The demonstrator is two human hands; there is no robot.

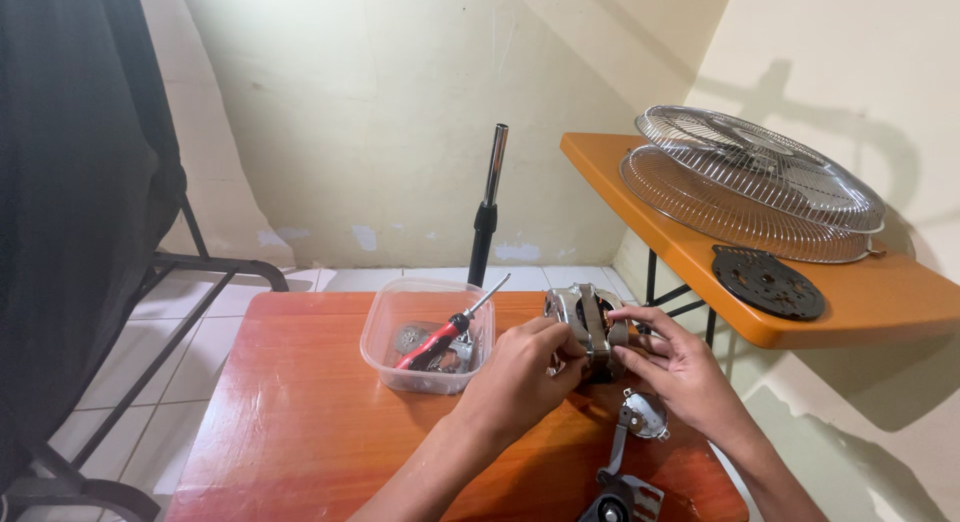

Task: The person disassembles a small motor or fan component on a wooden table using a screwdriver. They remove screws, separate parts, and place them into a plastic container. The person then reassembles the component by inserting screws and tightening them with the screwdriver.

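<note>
Red table [300, 422], both hands on fan motor [588, 322]

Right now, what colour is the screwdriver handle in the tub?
Red and black, on the screwdriver in the clear tub; head view.

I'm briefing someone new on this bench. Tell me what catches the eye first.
Both hands, left hand and right hand, clasp a small metal motor at the far edge of the reddish wooden table. Left of them, a clear plastic tub holds a red-handled screwdriver. At right, two wire fan guards lie stacked on an orange shelf.
</note>
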